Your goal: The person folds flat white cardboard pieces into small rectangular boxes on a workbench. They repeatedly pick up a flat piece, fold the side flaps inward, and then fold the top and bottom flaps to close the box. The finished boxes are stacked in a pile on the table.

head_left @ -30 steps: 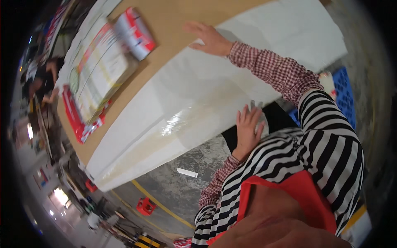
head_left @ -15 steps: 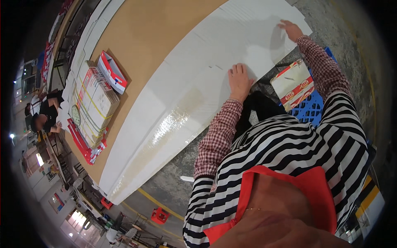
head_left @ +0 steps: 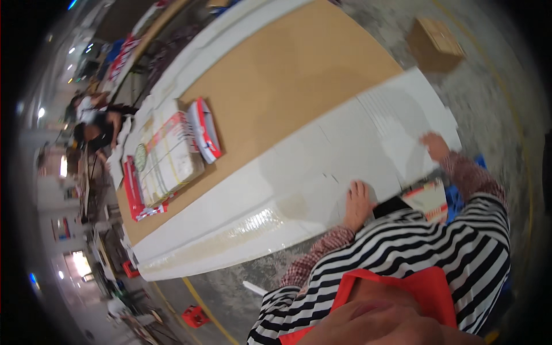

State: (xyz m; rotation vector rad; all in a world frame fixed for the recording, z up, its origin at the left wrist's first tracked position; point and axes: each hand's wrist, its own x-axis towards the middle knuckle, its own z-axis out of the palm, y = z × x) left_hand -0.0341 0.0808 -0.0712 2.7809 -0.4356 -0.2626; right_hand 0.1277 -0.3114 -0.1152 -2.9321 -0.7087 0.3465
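Observation:
A long white sheet (head_left: 299, 178) covers the near side of the table, with a shiny band of clear tape (head_left: 253, 224) along its left part. My left hand (head_left: 357, 206) lies on the sheet near its front edge, open, palm down, fingers pointing away from me. Further right, my right hand (head_left: 435, 146) rests near the sheet's right end, its fingers loosely bent and apart, with nothing visible in them. Small dark marks show on the sheet between the tape and my hands. Beyond it spreads a brown cardboard surface (head_left: 276, 86).
A strapped stack of flat cartons (head_left: 172, 155) and an open red-and-white box (head_left: 205, 129) sit at the far left. A brown carton (head_left: 434, 45) stands on the floor at right. Close by me is a red-and-white carton (head_left: 428, 201). People work in the left background.
The view has turned and shifted, bringing the brown floor carton and more of the cardboard surface into sight. Both hands stay on the white sheet in much the same places.

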